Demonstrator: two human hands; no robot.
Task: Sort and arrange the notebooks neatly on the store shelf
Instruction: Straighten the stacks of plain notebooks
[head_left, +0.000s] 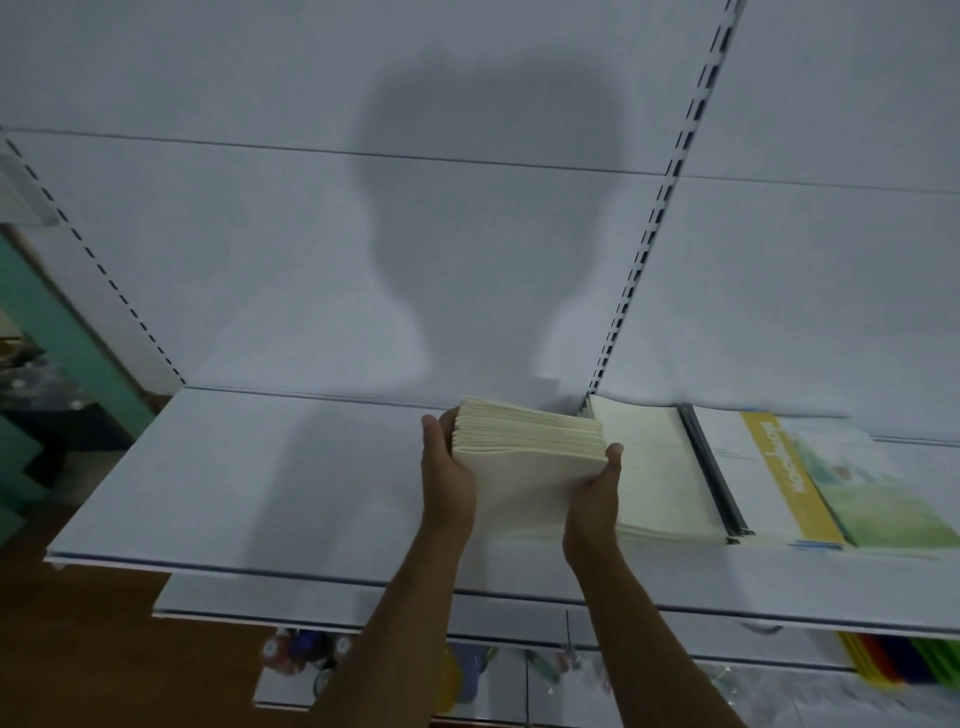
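Observation:
A thick stack of cream notebooks (524, 457) is held over the white shelf (249, 478), tilted with its page edges up. My left hand (447, 478) grips its left side, thumb on the upper edge. My right hand (595, 499) grips its right side, thumb at the top corner. Just to the right a cream notebook pile (660, 473) lies flat on the shelf. Further right lies a notebook with a yellow spine band and green cover (831, 483).
A slotted upright (649, 234) runs down the white back panel behind the stack. Below are a lower shelf edge (363, 621), small bottles (296, 649) and coloured folders (904, 657). A green wall and dark clutter sit at far left.

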